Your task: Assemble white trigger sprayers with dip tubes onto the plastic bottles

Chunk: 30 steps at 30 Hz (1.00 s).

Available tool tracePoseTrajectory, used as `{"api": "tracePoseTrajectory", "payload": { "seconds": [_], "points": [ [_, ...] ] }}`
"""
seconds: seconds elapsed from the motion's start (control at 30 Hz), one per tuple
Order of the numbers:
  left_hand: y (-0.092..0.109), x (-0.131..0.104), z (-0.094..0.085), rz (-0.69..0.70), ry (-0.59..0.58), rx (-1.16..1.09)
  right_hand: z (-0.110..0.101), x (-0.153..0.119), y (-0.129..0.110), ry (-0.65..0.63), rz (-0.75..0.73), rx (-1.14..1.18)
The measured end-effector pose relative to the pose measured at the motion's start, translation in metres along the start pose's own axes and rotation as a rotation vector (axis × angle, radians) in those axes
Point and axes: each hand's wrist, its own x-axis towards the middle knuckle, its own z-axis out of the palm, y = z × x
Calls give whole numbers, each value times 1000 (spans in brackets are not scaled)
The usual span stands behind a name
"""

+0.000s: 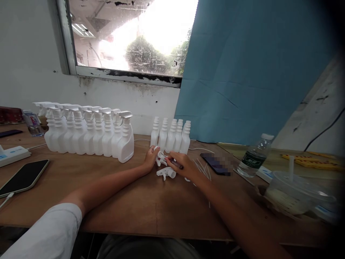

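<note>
Near the middle of the table, my left hand [150,159] is closed on a white trigger spray head [161,158]. My right hand [183,162] grips a dark, slim, pen-like tool [176,164], its reddish front end at the spray head; whether they touch is too small to tell. Just below the hands, a second trigger spray head [166,173] lies on the wood. Behind my hands stand several white bottles without spray heads [172,136]. To the left is a row of white spray bottles [125,144] with trigger heads on top.
Thin white tubes [203,169] lie right of my hands, beside a dark phone [215,164]. Farther right stand a water bottle [253,158] and a lidded plastic cup [291,196]. At left are another phone [24,176] and a power strip [13,155].
</note>
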Motion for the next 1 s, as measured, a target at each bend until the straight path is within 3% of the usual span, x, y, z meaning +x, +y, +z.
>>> {"api": "tracePoseTrajectory", "payload": {
  "seconds": [0.3, 0.5, 0.67, 0.87, 1.0],
  "points": [
    [-1, 0, -3, 7, -2, 29, 8, -1, 3, 24, -6, 45],
    [-3, 2, -6, 26, -10, 19, 8, 3, -10, -47, -76, -70],
    [-3, 2, -5, 19, -49, -6, 7, 6, -3, 22, 70, 94],
    [0, -3, 0, -52, -145, -35, -5, 8, -2, -3, 342, 465],
    [3, -5, 0, -108, -211, -93, -2, 8, -1, -19, 360, 633]
  ]
}}
